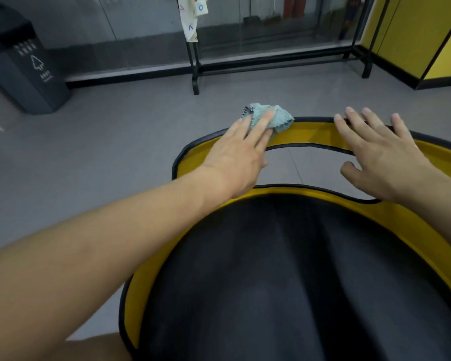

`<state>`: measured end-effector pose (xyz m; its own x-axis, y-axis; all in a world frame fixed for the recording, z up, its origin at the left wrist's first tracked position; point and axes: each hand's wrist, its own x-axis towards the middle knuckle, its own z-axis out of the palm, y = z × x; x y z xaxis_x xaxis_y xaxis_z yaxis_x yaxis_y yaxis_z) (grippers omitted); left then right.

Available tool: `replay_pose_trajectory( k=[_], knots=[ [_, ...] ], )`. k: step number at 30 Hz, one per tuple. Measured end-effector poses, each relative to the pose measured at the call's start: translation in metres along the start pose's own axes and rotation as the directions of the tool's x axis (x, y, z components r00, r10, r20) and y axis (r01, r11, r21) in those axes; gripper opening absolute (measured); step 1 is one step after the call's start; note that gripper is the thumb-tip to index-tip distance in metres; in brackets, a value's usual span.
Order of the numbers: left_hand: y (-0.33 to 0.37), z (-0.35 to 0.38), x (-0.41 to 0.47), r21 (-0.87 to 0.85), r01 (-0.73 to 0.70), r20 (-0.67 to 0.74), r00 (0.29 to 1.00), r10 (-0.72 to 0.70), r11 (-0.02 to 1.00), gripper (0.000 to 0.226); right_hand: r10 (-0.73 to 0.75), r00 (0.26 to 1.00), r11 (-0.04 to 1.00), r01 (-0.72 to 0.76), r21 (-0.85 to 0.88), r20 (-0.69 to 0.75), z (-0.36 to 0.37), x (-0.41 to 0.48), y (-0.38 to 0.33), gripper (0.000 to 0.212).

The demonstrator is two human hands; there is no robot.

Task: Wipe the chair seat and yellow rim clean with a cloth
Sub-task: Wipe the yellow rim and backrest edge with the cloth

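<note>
The chair fills the lower right: a black seat (284,277) framed by a yellow rim (313,132) with black edging. A crumpled light blue cloth (276,117) lies on the top of the curved yellow back band. My left hand (242,155) presses flat on that cloth, fingers stretched over it. My right hand (380,152) rests spread on the same yellow band to the right, fingers over its top edge and thumb below, with nothing in it.
Grey floor surrounds the chair. A dark bin (24,66) stands at the far left. A black metal rack (271,63) with a hanging printed cloth (193,16) runs along a glass wall behind. Yellow panels (427,43) stand at the right.
</note>
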<state>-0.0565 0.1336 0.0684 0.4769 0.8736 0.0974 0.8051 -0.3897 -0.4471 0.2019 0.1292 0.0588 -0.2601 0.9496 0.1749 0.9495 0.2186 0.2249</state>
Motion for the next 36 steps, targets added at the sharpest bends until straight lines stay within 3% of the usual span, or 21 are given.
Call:
replay_pose_trajectory(
  k=[9,22,32,36],
  knots=[
    [-0.065,0.013,-0.095,0.030,-0.001,0.061,0.998,-0.001,1.000,0.072,0.047,0.997,0.999,-0.046,0.023,-0.058,0.006,0.002,-0.006,0.081],
    [0.016,-0.009,0.037,-0.079,-0.138,-0.060,0.989,0.134,0.987,0.067,0.057,0.998,0.994,-0.056,0.091,-0.015,-0.003,0.003,-0.008,0.081],
    [-0.072,0.006,-0.095,-0.005,-0.012,0.083,0.997,0.013,1.000,0.072,0.058,0.998,0.993,-0.057,0.103,-0.010,0.000,0.001,-0.007,0.079],
    [-0.065,0.007,-0.088,0.007,-0.011,0.105,0.994,0.010,1.000,0.075,0.063,0.998,0.994,-0.062,0.088,-0.013,0.001,0.002,-0.008,0.080]
  ],
)
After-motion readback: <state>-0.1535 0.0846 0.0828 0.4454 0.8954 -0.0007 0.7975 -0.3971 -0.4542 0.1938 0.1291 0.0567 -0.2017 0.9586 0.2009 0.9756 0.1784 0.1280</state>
